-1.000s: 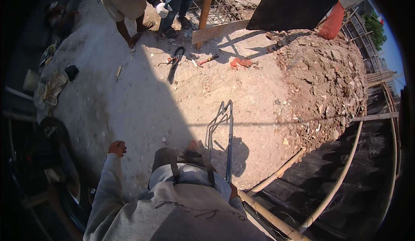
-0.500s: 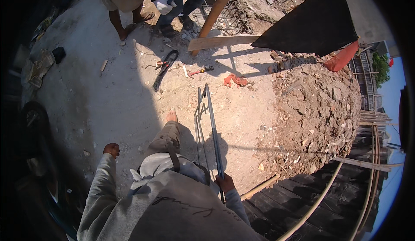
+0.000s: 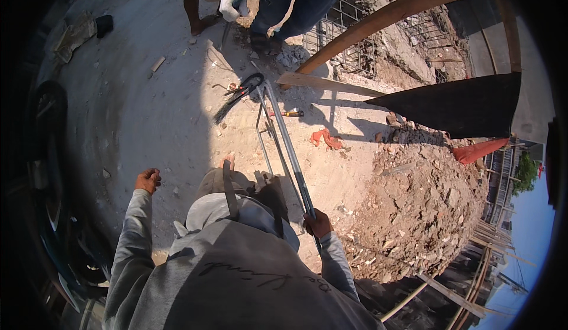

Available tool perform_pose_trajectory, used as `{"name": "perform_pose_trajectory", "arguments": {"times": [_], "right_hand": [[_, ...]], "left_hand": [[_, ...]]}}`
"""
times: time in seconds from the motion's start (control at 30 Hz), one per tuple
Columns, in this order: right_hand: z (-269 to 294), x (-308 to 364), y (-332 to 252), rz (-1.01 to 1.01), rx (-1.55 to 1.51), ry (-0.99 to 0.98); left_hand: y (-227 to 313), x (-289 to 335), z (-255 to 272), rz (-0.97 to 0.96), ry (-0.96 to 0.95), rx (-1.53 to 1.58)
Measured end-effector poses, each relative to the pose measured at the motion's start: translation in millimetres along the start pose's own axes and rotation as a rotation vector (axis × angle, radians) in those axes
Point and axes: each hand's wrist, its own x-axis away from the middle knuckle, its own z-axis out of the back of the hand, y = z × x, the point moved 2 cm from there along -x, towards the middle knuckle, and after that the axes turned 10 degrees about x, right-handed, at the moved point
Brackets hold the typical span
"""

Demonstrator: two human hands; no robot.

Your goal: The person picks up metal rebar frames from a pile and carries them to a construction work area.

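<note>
R hand (image 3: 318, 223): closed round the near end of a long bent steel bar (image 3: 288, 146), held at the person's right side. Bar runs fwd over the dirt ground (image 3: 148, 117); far bent end lies near a black curved tool (image 3: 239, 93).

L hand (image 3: 148, 180): empty, fingers loosely curled, arm out to the left, clear of the bar.

Vs. 0.5 s ago: view has tipped fwd; bar tip now reaches close to the black tool, further up-frame. Rubble heap (image 3: 420, 206) sits lower right. Two other persons at top appear nearer; one's white-gloved hand (image 3: 229, 5) holds a tool. Timber beam (image 3: 390, 16) and rebar cage (image 3: 349, 40) now show more fully.
</note>
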Motion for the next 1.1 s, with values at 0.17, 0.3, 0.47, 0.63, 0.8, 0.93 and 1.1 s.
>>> {"name": "perform_pose_trajectory", "arguments": {"times": [0.17,0.3,0.47,0.63,0.8,0.93,1.1], "right_hand": [[62.7,-51.7,-58.4,0.113,0.115,-0.099],[122.9,-110.5,-86.1,0.183,0.242,-0.196],[189.7,-172.2,-137.3,0.275,0.353,-0.336],[246.1,-230.8,-162.3,0.308,0.49,-0.458],[280.9,-282.2,-181.3,0.379,0.6,-0.542],[311.2,-333.9,-190.3,0.467,0.931,-0.486],[344.6,-380.7,-185.4,0.407,0.761,-0.547]], "left_hand": [[-69.8,35.4,1.9,0.152,0.194,0.15],[-111.4,81.5,-29.6,0.328,0.36,0.205],[-111.7,148.4,-119.8,0.433,0.512,0.367],[-90.8,208.9,-252.3,0.493,0.516,0.534],[-65.6,256.1,-336.3,0.58,0.516,0.601],[-59.4,280.2,-358.2,0.577,0.604,0.582],[-77.0,301.4,-365.7,0.501,0.633,0.526]]}}
